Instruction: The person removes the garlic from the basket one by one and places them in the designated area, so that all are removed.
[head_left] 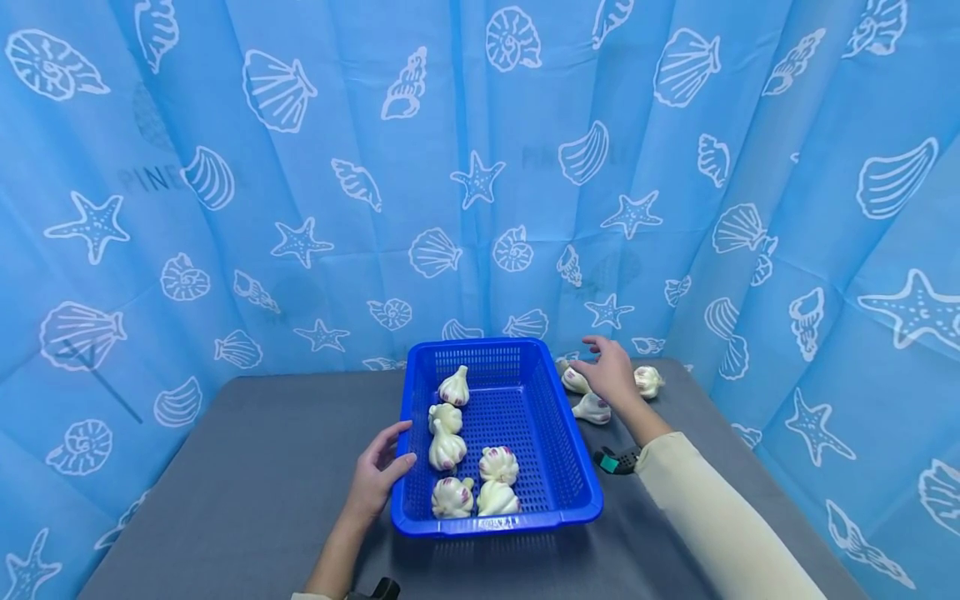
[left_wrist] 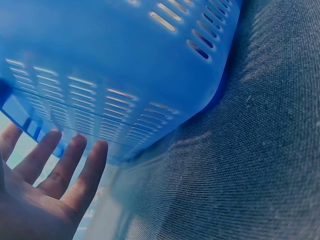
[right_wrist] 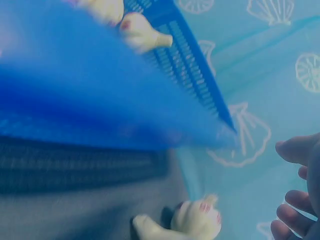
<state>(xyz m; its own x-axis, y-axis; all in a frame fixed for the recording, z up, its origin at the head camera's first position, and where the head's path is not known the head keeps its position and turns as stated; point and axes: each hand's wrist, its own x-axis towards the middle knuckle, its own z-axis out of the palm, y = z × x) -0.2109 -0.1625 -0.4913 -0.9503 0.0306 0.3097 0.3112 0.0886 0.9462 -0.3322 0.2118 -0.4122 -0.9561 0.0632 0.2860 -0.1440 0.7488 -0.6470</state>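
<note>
A blue plastic basket point(head_left: 585, 500) holds several white garlic bulbs point(head_left: 447, 451) with purple marks, mostly along its left side and near end. My left hand point(head_left: 378, 475) touches the basket's left rim with thumb and forefinger. In the left wrist view its fingers point(left_wrist: 75, 160) are spread and nearly straight against the slotted outer wall. My right hand point(head_left: 611, 371) hovers over loose garlic on the right, thumb and fingers apart, holding nothing. Below it lie one garlic bulb point(head_left: 576, 381), partly covered by the hand, and another garlic bulb point(head_left: 592, 408). A further garlic bulb point(head_left: 648, 381) is beyond the wrist.
The basket stands on a grey cloth-covered table point(head_left: 292, 467). A blue curtain point(head_left: 480, 250) with white shell and starfish prints closes off the back and sides. A black strap with a teal patch point(head_left: 611, 462) shows by the right wrist.
</note>
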